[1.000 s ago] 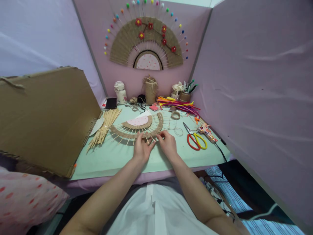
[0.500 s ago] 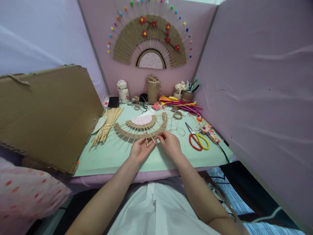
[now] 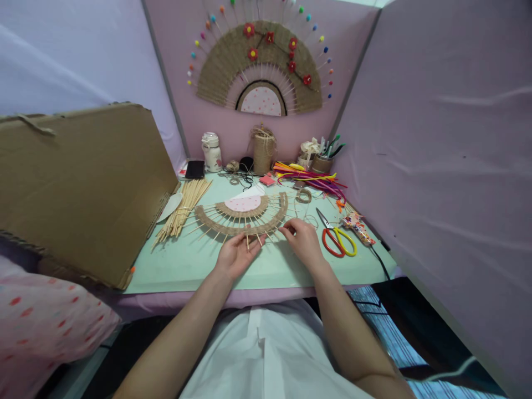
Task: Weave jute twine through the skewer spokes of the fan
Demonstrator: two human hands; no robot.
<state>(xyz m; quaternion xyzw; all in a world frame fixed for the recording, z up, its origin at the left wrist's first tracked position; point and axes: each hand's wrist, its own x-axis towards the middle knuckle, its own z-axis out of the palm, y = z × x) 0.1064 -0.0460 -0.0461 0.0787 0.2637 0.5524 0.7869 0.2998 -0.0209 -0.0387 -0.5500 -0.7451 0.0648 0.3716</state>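
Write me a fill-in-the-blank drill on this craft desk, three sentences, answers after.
The scissors, just right of the right hand, have one red handle and one ____ handle.
The bundle of sticks lies to the ____ of the half-woven fan that the left hand touches.
The flowers on the finished fan on the back wall are ____.
Missing words: yellow; left; red.

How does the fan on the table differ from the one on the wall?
The table fan lies flat with its curve toward the person; the wall fan hangs upright with its curve upward. The table fan has only a narrow woven band and bare stick ends; the wall fan has a wide woven band, red flowers and coloured beads on its tips. Both have stick ribs and a pink dotted half-circle centre.
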